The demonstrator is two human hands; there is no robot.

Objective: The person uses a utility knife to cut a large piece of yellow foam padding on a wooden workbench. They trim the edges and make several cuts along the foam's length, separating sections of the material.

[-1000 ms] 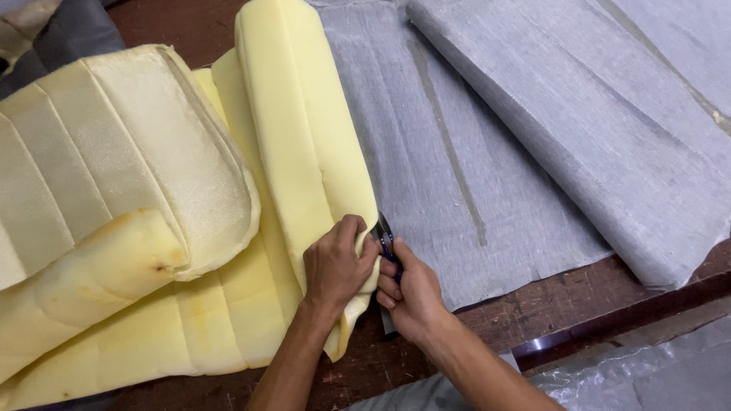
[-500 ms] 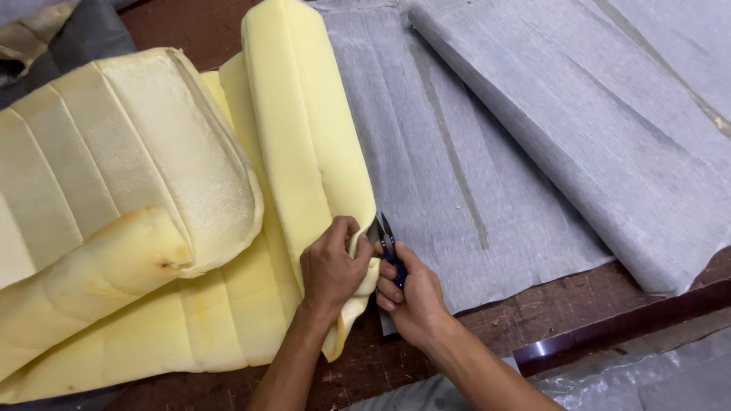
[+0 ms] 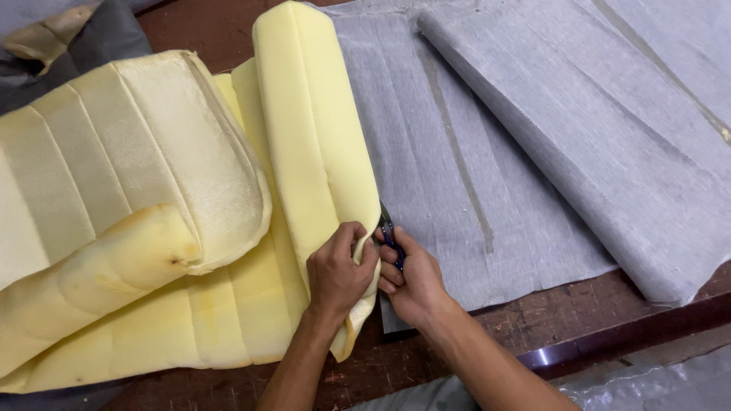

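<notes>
I see my left hand (image 3: 337, 275) with its fingers clamped on the lower right edge of the long yellow foam roll (image 3: 316, 144), whose long axis runs away from me up the bench (image 3: 579, 304). My right hand (image 3: 411, 285), fingers closed around one small pair of blue-handled snips (image 3: 390, 234), touches that edge from the right, blades pointing away. Two hands, one roll, one pair of snips; grey fabric (image 3: 472, 152) lies to the right.

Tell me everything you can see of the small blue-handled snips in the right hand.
The snips are small, with dark blue handles and short metal blades, mostly hidden by fingers. The right hand grips the handles; the blades point up and away along the edge where the yellow foam bolster meets the grey fabric. The left hand pinches the foam edge right beside them. Whether the blades are open or closed cannot be told.
</notes>
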